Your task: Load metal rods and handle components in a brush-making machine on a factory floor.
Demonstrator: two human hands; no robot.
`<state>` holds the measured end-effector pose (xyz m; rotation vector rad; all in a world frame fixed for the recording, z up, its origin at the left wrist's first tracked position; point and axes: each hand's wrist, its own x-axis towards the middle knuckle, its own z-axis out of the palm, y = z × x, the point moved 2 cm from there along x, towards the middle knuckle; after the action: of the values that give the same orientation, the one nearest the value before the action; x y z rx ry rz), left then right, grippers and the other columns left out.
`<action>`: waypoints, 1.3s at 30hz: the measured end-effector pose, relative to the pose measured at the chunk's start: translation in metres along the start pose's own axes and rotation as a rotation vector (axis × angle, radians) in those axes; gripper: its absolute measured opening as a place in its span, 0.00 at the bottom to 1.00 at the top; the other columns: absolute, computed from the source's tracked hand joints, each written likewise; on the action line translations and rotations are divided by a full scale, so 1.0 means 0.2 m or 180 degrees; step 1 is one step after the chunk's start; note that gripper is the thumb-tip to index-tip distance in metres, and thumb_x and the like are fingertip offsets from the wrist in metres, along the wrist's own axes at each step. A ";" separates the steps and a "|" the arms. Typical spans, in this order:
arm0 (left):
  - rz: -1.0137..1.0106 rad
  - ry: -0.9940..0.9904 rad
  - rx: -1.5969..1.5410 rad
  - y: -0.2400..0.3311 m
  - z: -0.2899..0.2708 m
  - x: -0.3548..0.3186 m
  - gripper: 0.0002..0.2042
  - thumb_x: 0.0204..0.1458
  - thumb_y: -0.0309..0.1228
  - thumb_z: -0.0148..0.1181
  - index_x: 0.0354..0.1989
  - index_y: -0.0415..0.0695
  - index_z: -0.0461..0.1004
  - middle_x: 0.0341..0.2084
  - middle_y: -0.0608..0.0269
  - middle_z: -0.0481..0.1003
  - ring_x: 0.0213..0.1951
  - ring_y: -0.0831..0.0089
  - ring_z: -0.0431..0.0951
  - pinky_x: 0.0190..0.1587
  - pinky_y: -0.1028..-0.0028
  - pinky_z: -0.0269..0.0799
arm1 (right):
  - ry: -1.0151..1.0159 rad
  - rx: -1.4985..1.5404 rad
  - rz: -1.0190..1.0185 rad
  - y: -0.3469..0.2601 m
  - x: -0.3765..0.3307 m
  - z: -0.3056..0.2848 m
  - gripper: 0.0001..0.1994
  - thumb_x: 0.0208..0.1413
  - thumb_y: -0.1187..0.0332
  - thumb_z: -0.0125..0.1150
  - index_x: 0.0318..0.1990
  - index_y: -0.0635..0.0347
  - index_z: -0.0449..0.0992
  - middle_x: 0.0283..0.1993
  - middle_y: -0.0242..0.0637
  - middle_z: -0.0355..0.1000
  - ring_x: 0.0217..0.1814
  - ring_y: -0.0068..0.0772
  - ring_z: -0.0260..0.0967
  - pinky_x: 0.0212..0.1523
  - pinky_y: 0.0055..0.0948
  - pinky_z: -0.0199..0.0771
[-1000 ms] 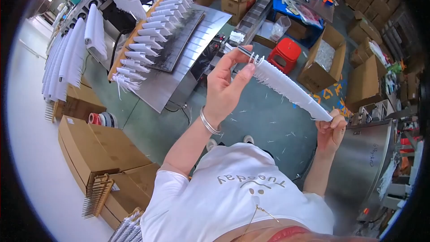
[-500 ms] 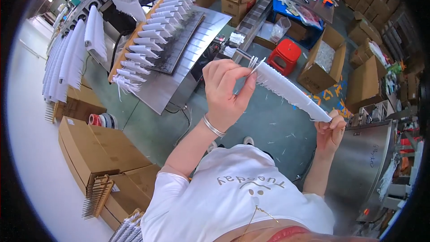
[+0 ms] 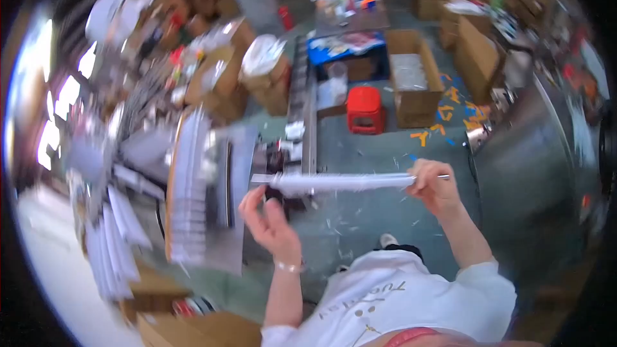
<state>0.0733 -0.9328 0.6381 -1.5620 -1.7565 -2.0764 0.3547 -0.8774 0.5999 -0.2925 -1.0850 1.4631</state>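
Since the left hand (image 3: 275,230) has loosened its pinch, I see the white-covered rod (image 3: 347,182) stretching level between both hands, borne chiefly, I judge, by the closed right hand (image 3: 434,186), though blur keeps me from telling whether the half-open left touches it.

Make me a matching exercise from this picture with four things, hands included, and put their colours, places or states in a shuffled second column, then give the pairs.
Things:
1. Wrapped rod
2. Right hand
3. Left hand
4. Stool

Descriptions:
A. red
B. gripping the rod's right end
C. white, nearly level in the picture
D. near the rod's left end

Pairs: 1-C; 2-B; 3-D; 4-A
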 end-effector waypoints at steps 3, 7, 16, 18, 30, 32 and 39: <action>-0.0785 -0.0281 -0.1079 0.04 0.12 0.03 0.15 0.60 0.32 0.43 0.48 0.34 0.68 0.47 0.51 0.70 0.48 0.67 0.68 0.56 0.70 0.59 | 0.0043 0.0009 0.0268 -0.06 -0.04 -0.06 0.18 0.56 0.59 0.57 0.22 0.66 0.73 0.24 0.39 0.64 0.25 0.29 0.60 0.24 0.25 0.59; -0.1203 -0.0771 -0.1788 0.01 0.30 0.00 0.15 0.61 0.34 0.42 0.46 0.34 0.69 0.41 0.49 0.74 0.47 0.65 0.73 0.53 0.69 0.65 | 0.0072 -0.0132 0.0023 -0.13 -0.15 -0.21 0.14 0.58 0.66 0.55 0.25 0.68 0.75 0.28 0.41 0.69 0.26 0.27 0.61 0.26 0.23 0.61; -0.2089 -0.1441 -0.2701 -0.03 0.64 -0.06 0.14 0.61 0.38 0.45 0.39 0.40 0.71 0.41 0.58 0.73 0.51 0.61 0.71 0.54 0.63 0.68 | -0.0225 -0.1068 -0.0544 -0.26 -0.21 -0.27 0.06 0.56 0.73 0.55 0.29 0.65 0.75 0.28 0.34 0.68 0.31 0.25 0.64 0.31 0.23 0.62; -0.2313 -0.1547 -0.3207 -0.04 0.66 -0.05 0.14 0.61 0.39 0.46 0.37 0.40 0.71 0.40 0.60 0.73 0.51 0.62 0.70 0.53 0.63 0.68 | -0.0350 -0.1038 -0.0610 -0.27 -0.17 -0.28 0.06 0.56 0.73 0.55 0.30 0.65 0.75 0.27 0.35 0.67 0.30 0.26 0.64 0.31 0.23 0.62; -0.2020 0.0041 -0.2478 -0.10 0.09 -0.07 0.18 0.61 0.41 0.44 0.40 0.36 0.72 0.46 0.49 0.72 0.55 0.59 0.68 0.58 0.64 0.62 | -0.1791 -0.1018 -0.0127 -0.06 0.13 -0.03 0.06 0.52 0.72 0.59 0.28 0.65 0.76 0.27 0.39 0.68 0.26 0.32 0.64 0.25 0.27 0.62; -0.1989 0.0477 -0.2246 -0.08 -0.06 -0.11 0.19 0.62 0.41 0.43 0.41 0.35 0.71 0.45 0.49 0.72 0.53 0.60 0.69 0.57 0.67 0.64 | -0.1960 -0.0949 0.0049 0.01 0.19 0.06 0.07 0.51 0.71 0.60 0.27 0.66 0.76 0.27 0.39 0.69 0.25 0.31 0.64 0.24 0.26 0.60; -0.1830 0.0979 -0.1477 -0.05 -0.39 -0.19 0.25 0.64 0.45 0.32 0.47 0.35 0.69 0.44 0.53 0.73 0.51 0.69 0.68 0.57 0.69 0.55 | -0.2798 -0.0570 0.0049 0.19 0.28 0.38 0.08 0.52 0.68 0.60 0.30 0.65 0.77 0.28 0.37 0.69 0.27 0.29 0.63 0.25 0.25 0.60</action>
<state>0.0358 -1.0093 0.6149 -0.7426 -1.8441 -2.9626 0.2623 -0.8549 0.6344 0.2589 -1.9171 1.5363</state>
